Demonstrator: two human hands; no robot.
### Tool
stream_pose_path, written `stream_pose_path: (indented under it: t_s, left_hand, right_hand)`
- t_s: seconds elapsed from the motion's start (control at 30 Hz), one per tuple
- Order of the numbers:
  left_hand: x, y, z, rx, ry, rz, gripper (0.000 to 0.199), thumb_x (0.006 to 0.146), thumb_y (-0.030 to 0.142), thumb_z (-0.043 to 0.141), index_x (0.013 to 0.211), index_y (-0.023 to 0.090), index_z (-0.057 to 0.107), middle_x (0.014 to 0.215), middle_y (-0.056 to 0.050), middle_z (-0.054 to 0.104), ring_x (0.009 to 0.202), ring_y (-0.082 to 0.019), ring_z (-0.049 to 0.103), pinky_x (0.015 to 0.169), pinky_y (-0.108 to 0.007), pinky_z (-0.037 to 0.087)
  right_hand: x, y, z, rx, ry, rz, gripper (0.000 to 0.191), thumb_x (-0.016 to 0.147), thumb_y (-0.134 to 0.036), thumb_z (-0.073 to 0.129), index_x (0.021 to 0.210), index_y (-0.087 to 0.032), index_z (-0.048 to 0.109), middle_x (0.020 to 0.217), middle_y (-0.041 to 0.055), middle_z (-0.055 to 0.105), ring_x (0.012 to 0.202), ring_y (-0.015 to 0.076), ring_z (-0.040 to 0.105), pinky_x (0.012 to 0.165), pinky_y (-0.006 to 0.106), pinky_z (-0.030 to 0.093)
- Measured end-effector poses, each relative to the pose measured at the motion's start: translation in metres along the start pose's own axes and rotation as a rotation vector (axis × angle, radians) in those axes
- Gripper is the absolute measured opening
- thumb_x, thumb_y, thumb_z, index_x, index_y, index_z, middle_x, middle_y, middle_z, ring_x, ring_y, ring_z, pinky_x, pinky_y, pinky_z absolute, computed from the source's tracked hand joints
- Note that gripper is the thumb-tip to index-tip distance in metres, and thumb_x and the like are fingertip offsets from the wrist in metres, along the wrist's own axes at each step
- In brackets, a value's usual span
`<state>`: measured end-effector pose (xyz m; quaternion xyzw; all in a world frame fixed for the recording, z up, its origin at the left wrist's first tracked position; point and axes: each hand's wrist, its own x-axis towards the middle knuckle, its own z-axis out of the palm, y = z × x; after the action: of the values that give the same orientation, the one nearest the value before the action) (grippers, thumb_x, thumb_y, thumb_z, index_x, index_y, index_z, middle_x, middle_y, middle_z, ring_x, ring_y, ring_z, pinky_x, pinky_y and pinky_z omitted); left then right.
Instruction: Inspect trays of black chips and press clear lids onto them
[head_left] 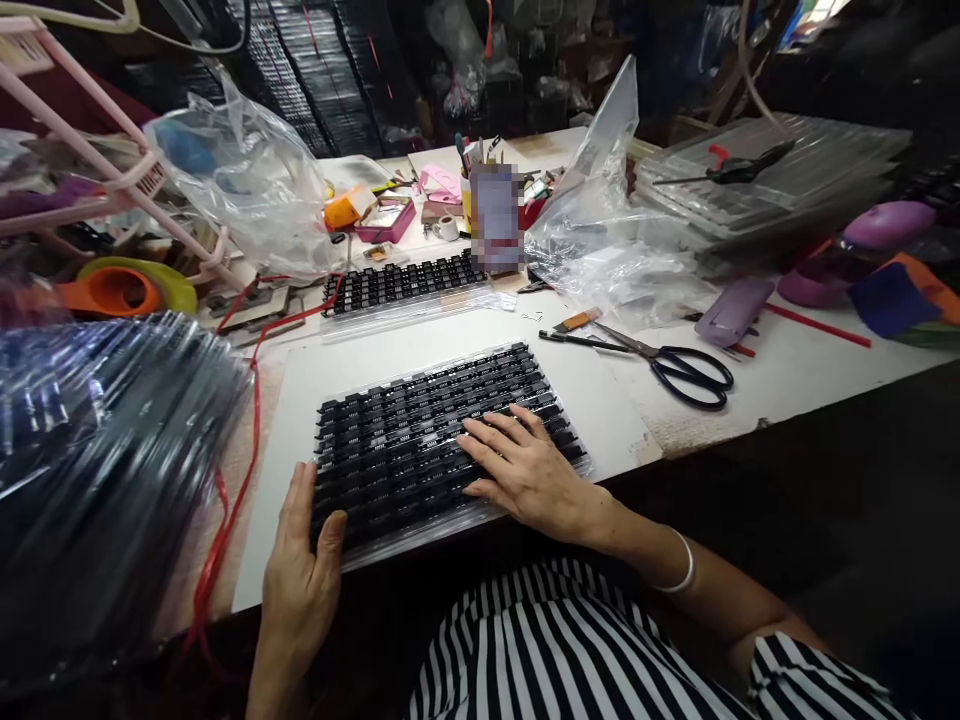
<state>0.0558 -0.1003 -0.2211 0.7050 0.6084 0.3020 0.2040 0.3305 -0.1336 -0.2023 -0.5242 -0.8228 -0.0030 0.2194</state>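
Note:
A clear plastic tray (390,440) filled with rows of small black parts lies on the white board (300,370) near the table's front edge. My left hand (304,560) rests against the tray's left end, its thumb apart from the fingers and over the near left corner. My right hand (525,465) lies flat on the black parts at the right half, fingers spread. Neither hand grips anything. Behind this tray sits another one (405,285) with similar black parts.
Bundled dark trays (112,450) and red string (255,420) are at left. To the right lie black-handled scissors (686,375), a cutter (577,320), a purple case (733,310) and plastic bags (615,275). Clear trays (787,180) are stacked at back right.

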Motion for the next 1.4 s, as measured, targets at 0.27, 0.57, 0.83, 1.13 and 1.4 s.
stream_pose_path:
  t_s: [0.27,0.57,0.83,1.13,1.4]
  left_hand:
    - [-0.003,-0.002,-0.005,-0.070,-0.013,-0.126,0.065,0.088,0.053,0.043,0.146,0.027,0.028,0.151,-0.006,0.034,0.136,-0.027,0.034,0.115,-0.044,0.022]
    - [-0.009,-0.001,-0.008,-0.173,-0.045,-0.207,0.064,0.087,0.054,0.045,0.145,0.033,0.028,0.151,-0.001,0.034,0.137,-0.024,0.031,0.116,-0.041,0.020]
    - [-0.011,0.007,-0.013,-0.283,-0.002,-0.255,0.063,0.085,0.056,0.048,0.142,0.032,0.036,0.146,-0.001,0.043,0.135,-0.024,0.035,0.115,-0.039,0.023]
    - [-0.044,0.010,-0.036,-0.406,-0.010,-0.432,0.054,0.082,0.056,0.053,0.132,0.036,0.048,0.127,0.001,0.061,0.118,-0.024,0.055,0.106,-0.041,0.038]
    - [-0.051,-0.011,-0.052,-0.324,0.017,-0.674,0.064,0.070,0.066,0.060,0.118,0.024,0.062,0.088,-0.002,0.070,0.079,-0.020,0.065,0.087,-0.033,0.050]
  right_hand:
    - [-0.005,0.011,-0.010,0.124,0.159,0.062,0.040,0.096,-0.040,0.040,0.128,-0.018,0.051,0.129,0.0073,0.060,0.124,0.0222,0.048,0.110,0.047,0.025]
    - [-0.073,0.052,-0.021,0.187,0.314,0.485,0.037,0.091,-0.031,0.052,0.127,-0.021,0.052,0.119,0.0106,0.062,0.111,0.0248,0.055,0.094,0.043,0.041]
    - [-0.071,0.037,-0.022,0.359,0.304,0.579,0.039,0.092,-0.036,0.051,0.128,-0.019,0.053,0.112,0.0089,0.067,0.106,0.0222,0.059,0.093,0.039,0.044]
    - [-0.101,0.028,-0.048,0.460,0.236,0.861,0.036,0.091,-0.042,0.050,0.117,-0.021,0.062,0.080,0.0028,0.072,0.073,0.0174,0.067,0.060,0.026,0.052]
    - [-0.113,0.034,-0.054,0.504,-0.022,0.961,0.059,0.085,-0.058,0.048,0.132,-0.023,0.053,0.066,0.0013,0.065,0.053,0.0160,0.060,0.055,0.027,0.052]
